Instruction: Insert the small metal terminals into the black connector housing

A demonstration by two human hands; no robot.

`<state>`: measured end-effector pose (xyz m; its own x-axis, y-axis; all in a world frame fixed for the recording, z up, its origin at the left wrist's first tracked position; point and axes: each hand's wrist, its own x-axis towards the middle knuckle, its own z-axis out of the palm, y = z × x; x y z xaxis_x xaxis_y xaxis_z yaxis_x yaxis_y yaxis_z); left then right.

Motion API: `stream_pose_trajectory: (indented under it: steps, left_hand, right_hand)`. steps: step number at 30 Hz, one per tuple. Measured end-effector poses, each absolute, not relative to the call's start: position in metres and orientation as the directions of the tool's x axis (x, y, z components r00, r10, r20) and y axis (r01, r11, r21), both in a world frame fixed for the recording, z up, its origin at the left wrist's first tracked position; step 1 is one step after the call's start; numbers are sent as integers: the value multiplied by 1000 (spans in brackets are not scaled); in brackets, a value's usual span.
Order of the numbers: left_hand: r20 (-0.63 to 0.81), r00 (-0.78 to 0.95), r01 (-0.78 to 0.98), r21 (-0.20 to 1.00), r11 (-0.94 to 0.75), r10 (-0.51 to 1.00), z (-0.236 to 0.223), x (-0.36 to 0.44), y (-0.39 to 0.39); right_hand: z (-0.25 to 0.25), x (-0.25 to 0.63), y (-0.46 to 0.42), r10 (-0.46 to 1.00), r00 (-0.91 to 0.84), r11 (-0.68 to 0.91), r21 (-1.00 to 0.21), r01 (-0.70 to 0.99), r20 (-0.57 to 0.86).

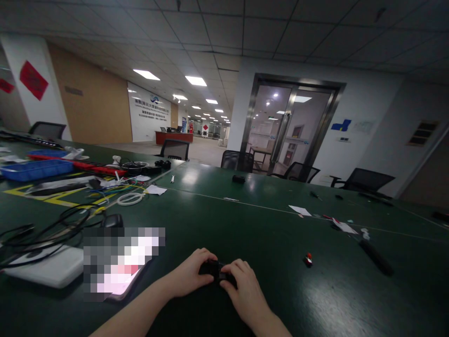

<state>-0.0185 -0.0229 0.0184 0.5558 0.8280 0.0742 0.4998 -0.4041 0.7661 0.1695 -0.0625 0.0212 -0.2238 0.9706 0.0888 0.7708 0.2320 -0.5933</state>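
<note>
On the green tabletop [287, 299], near its front edge, both hands close round a small black object [218, 270]. My left hand [191, 274] grips its left end between thumb and fingers. Thumb and curled fingers of my right hand [245, 288] hold the right end. The object looks blocky and dark; the fingers cover much of it, so its kind cannot be made out. To the left of my left forearm lies a blurred-out device with a bright screen [131, 269].
Left of the screen are a white box [52, 267] and tangled black cables [66, 224]. Farther back stand blue trays [38, 170] amid wires. A small red item [308, 259] and a black rod [376, 257] lie at right. Chairs [237, 160] line the far edge.
</note>
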Motion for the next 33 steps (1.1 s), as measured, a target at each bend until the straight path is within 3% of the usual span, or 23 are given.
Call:
stream_pose_trajectory:
  steps: [8, 23, 33]
  left_hand:
    - [96, 551, 508, 749, -425, 829, 9, -18, -21]
    - [65, 483, 529, 773, -350, 873, 8, -17, -21]
    - [117, 559, 492, 751, -441, 821, 9, -18, -17]
  right_hand:
    - [9, 184, -57, 975, -210, 192, -745, 639, 71]
    - [15, 183, -58, 977, -205, 184, -747, 639, 65]
    - [24, 181, -61, 978, -203, 165, -738, 654, 39]
